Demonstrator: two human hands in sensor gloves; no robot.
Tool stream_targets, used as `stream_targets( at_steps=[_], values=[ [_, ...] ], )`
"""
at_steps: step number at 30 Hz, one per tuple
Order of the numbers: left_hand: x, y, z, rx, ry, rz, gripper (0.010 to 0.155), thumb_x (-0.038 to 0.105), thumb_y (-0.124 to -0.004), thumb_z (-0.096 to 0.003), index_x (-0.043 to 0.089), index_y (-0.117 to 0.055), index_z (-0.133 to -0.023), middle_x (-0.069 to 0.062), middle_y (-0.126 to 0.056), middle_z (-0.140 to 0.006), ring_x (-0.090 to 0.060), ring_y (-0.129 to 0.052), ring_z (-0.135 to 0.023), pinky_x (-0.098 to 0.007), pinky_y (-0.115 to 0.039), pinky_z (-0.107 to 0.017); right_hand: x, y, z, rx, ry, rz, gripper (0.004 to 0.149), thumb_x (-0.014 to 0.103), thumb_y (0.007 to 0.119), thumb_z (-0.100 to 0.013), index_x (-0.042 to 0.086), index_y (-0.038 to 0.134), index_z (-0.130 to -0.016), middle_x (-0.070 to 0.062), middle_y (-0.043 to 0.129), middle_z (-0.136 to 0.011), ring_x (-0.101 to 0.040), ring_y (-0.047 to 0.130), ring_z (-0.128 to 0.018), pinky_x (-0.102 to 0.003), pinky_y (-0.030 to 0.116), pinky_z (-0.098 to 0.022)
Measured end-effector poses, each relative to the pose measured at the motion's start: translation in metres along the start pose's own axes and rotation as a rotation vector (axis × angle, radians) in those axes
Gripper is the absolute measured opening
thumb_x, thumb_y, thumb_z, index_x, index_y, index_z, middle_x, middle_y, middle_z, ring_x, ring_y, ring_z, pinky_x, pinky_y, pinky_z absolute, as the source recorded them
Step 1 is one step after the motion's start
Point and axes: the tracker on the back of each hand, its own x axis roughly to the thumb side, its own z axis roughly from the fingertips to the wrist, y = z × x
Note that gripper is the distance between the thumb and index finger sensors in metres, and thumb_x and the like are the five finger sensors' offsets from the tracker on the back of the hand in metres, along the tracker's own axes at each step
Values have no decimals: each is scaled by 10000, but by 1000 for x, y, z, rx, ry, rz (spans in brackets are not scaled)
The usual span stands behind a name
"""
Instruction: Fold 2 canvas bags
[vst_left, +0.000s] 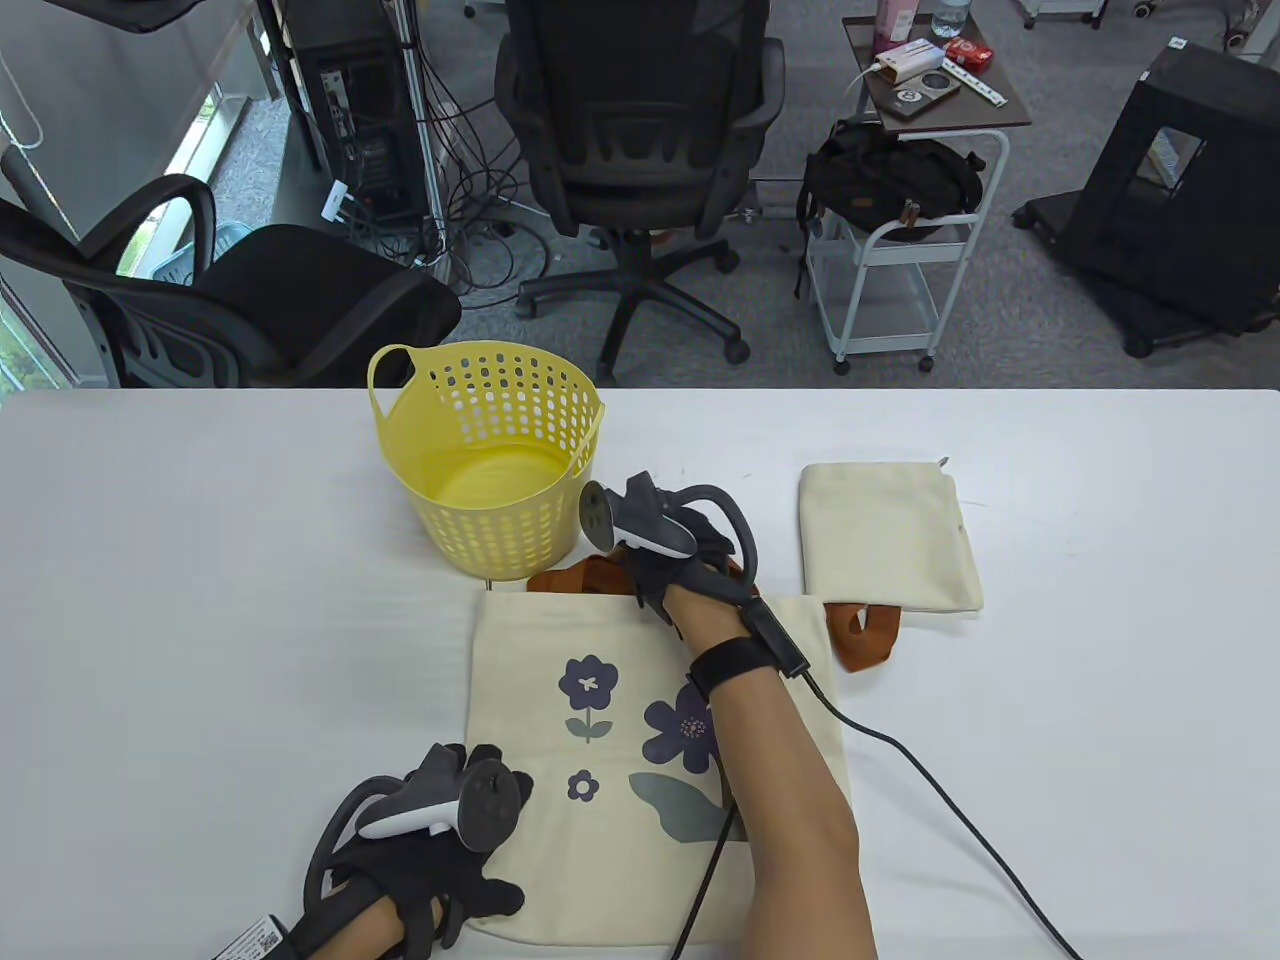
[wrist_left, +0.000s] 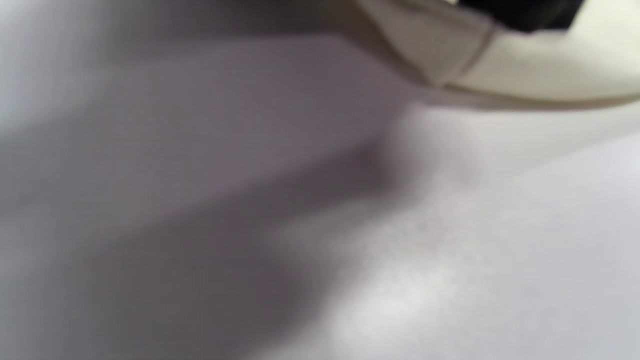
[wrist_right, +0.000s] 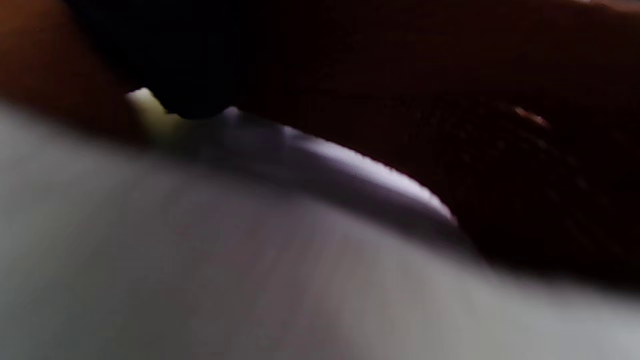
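Observation:
A cream canvas bag with a purple flower print (vst_left: 590, 800) lies flat at the table's front centre, its brown handles (vst_left: 585, 575) at the far edge. My left hand (vst_left: 470, 890) rests with spread fingers on the bag's near left corner; the left wrist view shows that corner (wrist_left: 525, 75) under a black fingertip (wrist_left: 525, 15). My right hand (vst_left: 665, 580) is down over the handles at the bag's far edge, its fingers hidden under the tracker. The right wrist view is dark and blurred. A second cream bag (vst_left: 885, 535) lies folded at the right, its brown handle (vst_left: 865, 640) sticking out.
A yellow perforated basket (vst_left: 490, 470) stands just behind the flat bag, close to my right hand. A black cable (vst_left: 930, 780) trails from my right wrist across the white table (vst_left: 200, 600) to the front edge. Office chairs and a cart stand beyond the table.

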Motion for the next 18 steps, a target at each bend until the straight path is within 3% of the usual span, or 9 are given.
stream_targets(
  at_steps=[5, 8, 10, 18],
  values=[
    [0, 0, 0, 4, -6, 7, 983, 571, -748, -392, 298, -35, -1011, -103, 153, -1034, -491, 115, -994, -675, -83, -733, -54, -24, -12, -45, 270, -304, 395, 367, 874, -438, 294, 866, -826, 0, 938, -880, -251, 969, -779, -444, 823, -582],
    [0, 0, -1, 2, -7, 11, 983, 566, -750, -394, 297, -33, -1010, -102, 155, -1032, -490, 118, -991, -674, -79, -731, -82, -24, -17, -128, 480, -504, 413, 475, 811, -444, 274, 888, -797, -16, 966, -837, -263, 1001, -721, -440, 850, -534],
    [0, 0, -1, 2, -7, 14, 980, 565, -750, -395, 298, -34, -1010, -102, 156, -1031, -488, 119, -991, -674, -78, -730, -99, -23, -18, -122, 563, -627, 433, 511, 779, -451, 264, 897, -786, -25, 978, -817, -271, 1011, -697, -443, 858, -513],
    [-1, -1, -1, 1, -5, 19, 981, 571, -745, -393, 304, -28, -1007, -98, 163, -1028, -481, 128, -989, -669, -70, -729, -131, -4, -19, -91, 715, -769, 533, 581, 666, -448, 239, 911, -775, -45, 992, -797, -287, 1020, -676, -455, 863, -496]
  ],
)
